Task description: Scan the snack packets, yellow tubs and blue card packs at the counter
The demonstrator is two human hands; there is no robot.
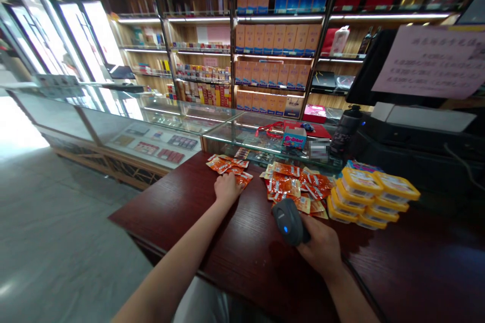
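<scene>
My right hand (322, 245) is wrapped around the handle of a dark grey barcode scanner (288, 222) with a blue light glowing on top. The scanner's head is in front of a pile of orange snack packets (286, 185) on the dark red wooden counter (242, 237). To the left, my left hand (227, 187) has its fingers curled on an orange snack packet (244, 177), partly hidden by the hand. Just beyond it is a smaller group of orange packets (223, 164). Stacked yellow plastic tubs (359, 194) stand right of the pile.
Behind the packets is a glass display case (242, 136) with a blue and pink box (294, 138) on it. A monitor (371, 65) with a pink paper sign (432, 60) rises at the right. Shelves of boxed goods (278, 38) line the wall.
</scene>
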